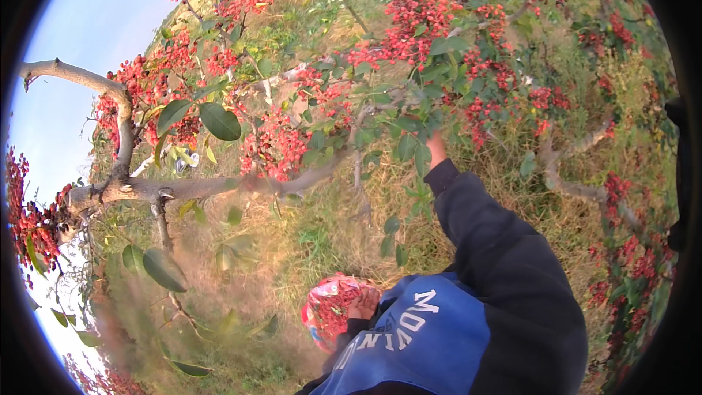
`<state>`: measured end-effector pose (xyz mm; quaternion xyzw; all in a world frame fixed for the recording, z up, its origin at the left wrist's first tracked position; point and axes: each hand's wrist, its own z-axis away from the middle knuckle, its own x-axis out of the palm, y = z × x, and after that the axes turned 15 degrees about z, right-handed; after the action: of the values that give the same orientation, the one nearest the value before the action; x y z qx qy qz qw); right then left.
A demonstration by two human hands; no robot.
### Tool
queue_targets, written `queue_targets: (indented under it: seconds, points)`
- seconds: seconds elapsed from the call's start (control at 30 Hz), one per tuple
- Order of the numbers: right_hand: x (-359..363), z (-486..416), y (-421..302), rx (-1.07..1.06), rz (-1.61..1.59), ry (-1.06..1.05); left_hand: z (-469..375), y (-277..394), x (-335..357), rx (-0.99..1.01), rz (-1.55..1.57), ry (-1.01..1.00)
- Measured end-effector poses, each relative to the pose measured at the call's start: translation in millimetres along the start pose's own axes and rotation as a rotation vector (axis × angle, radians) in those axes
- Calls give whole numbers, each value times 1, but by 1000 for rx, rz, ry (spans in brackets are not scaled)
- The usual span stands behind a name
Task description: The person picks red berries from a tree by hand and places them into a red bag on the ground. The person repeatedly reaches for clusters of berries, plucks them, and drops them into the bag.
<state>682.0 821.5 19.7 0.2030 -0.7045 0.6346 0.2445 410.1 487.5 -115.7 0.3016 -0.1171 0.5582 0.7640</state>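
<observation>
My right hand (437, 149) reaches up into the green leaves (415, 145) of a branch. Leaves hide its fingers, so what they touch is not visible. Clusters of small red berries (419, 22), which look like Sichuan pepper, hang above that hand. Lower down, before my chest, my left hand (364, 304) lies at the side of a plastic bag (318, 293). Its palm is turned up, the fingers are loosely curled, and nothing shows in it. Loose red berries (333, 307) fill the visible part of the bag.
A thick bare limb (192, 188) crosses at the left, with a bent branch (125, 126) rising from it. More berry clusters (277, 145) hang along the limb. Another branch (573, 186) stands at the right. Dry grass (258, 263) covers the ground; blurred leaves hang close at the lower left.
</observation>
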Motion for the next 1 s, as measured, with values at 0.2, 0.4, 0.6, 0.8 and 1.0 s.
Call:
queue_targets:
  seconds: [0.2,0.4,0.6,0.8,1.0]
  points:
    - [7,32,6,132,13,62,12,13,39,-42,-65,-67]
    - [31,121,79,453,559,-452,8,25,84,-122,-17,-253]
    - [77,226,130,-432,1287,-1007,-22,41,62,-333,236,-362]
    - [73,217,123,-515,888,-1075,-25,57,11,-190,405,-283]
    - [11,136,77,101,728,-509,2,106,-75,72,651,-105]
